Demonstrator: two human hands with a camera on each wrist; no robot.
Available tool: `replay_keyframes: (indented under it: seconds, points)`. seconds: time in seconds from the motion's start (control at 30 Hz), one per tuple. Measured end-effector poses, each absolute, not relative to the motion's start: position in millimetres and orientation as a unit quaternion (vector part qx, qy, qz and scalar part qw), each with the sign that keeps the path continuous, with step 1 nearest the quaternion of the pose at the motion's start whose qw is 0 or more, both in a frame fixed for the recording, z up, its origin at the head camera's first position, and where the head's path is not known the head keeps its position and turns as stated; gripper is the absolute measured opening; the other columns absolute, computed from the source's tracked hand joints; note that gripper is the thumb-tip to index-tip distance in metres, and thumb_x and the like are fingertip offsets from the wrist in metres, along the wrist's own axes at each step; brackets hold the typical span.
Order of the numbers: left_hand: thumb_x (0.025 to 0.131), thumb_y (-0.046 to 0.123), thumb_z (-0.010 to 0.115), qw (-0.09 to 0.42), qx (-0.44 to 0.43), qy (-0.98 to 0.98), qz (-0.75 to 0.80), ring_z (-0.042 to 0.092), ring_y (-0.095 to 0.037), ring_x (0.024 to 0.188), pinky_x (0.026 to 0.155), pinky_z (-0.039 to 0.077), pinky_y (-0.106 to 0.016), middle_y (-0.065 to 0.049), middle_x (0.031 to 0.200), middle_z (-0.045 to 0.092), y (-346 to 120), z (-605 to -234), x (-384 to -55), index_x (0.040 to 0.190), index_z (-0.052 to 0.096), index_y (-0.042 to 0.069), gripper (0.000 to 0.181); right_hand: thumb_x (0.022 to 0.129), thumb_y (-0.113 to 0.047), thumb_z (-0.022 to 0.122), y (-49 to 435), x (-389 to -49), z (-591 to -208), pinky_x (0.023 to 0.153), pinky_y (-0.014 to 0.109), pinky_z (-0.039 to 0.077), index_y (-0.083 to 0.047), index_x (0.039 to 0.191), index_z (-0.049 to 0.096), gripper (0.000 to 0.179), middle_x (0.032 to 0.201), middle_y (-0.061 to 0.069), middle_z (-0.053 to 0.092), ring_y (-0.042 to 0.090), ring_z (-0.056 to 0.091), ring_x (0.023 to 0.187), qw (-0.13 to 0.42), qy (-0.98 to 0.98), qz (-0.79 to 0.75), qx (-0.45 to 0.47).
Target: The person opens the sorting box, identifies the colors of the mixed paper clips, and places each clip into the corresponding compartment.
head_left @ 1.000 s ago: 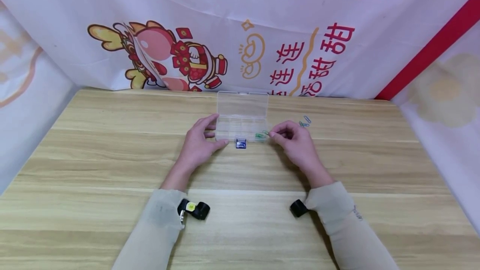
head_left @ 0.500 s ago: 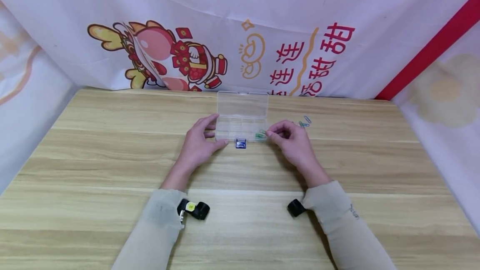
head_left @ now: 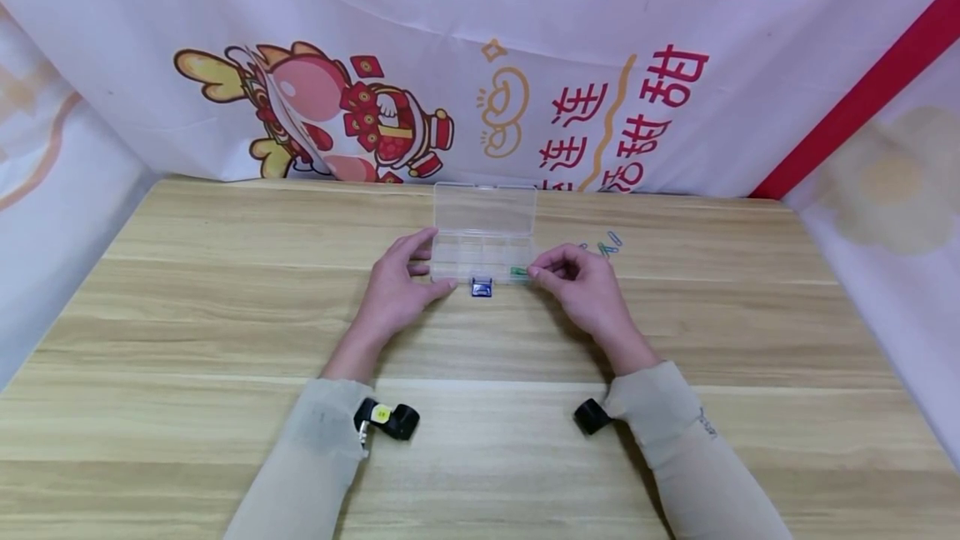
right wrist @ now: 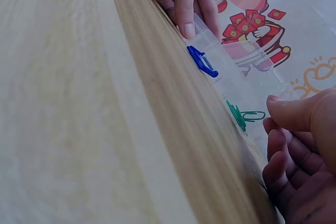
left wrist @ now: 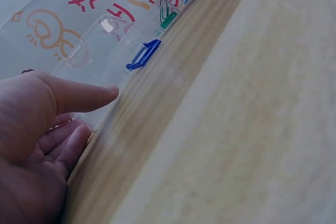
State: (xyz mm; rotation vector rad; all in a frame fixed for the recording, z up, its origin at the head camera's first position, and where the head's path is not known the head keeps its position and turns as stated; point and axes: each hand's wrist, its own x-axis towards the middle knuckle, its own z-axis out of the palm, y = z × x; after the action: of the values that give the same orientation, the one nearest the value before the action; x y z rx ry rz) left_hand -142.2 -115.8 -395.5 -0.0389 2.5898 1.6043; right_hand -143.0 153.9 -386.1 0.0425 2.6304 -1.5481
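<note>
A clear plastic compartment box (head_left: 483, 252) stands with its lid (head_left: 485, 208) raised toward the backdrop. My left hand (head_left: 397, 282) holds the box's left end, thumb along the front edge and fingers at the side. Its blue latch (right wrist: 202, 61) hangs at the front. In the front right compartment lie green paper clips (right wrist: 236, 115). One green paper clip (right wrist: 254, 115) sticks up there, its end right at the thumb and index fingertips of my right hand (head_left: 573, 273), which pinch together over the compartment. In the head view these fingertips overlap the box's right front corner.
Several loose blue and green paper clips (head_left: 609, 245) lie on the wooden table (head_left: 480, 457) behind and right of my right hand. A printed cloth backdrop (head_left: 450, 23) rises at the table's back edge, close behind the lid.
My right hand has moved slightly left and down with the green paper clip, to the front right compartment. The left hand and the box have stayed put.
</note>
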Motion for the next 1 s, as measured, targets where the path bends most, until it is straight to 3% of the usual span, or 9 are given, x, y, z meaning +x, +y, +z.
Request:
replay_keyframes:
  seconds: [0.3,0.77,1.0]
  points:
    - [0.090,0.010,0.087,0.047,-0.010,0.851,0.524,0.062,-0.035,0.132,0.116,0.055,-0.046,-0.012,0.153,0.056,-113.8,-394.3,-141.8,0.164,0.046,0.019,0.085,0.100,-0.022,0.079,155.1,-142.7,-385.7,0.080,0.029,0.052,-0.012,0.106,0.077,0.013,0.105,0.006,0.072,0.021,0.060,0.094,0.042,0.865,-0.500,0.015]
    - [0.091,0.012,0.086,0.051,-0.014,0.851,0.523,0.062,-0.034,0.132,0.116,0.055,-0.047,-0.011,0.154,0.056,-115.1,-394.3,-141.8,0.164,0.045,0.020,0.084,0.098,-0.028,0.080,156.9,-144.1,-389.0,0.090,0.034,0.053,-0.015,0.108,0.081,0.016,0.113,0.005,0.075,0.022,0.062,0.102,0.045,0.857,-0.513,0.023]
    - [0.091,0.012,0.086,0.053,-0.013,0.848,0.527,0.062,-0.035,0.132,0.116,0.054,-0.047,-0.012,0.152,0.056,-115.8,-394.9,-142.7,0.164,0.045,0.020,0.084,0.099,-0.030,0.080,162.1,-144.1,-389.3,0.083,0.029,0.053,-0.015,0.111,0.080,0.020,0.113,0.006,0.073,0.020,0.060,0.100,0.032,0.852,-0.522,0.023]
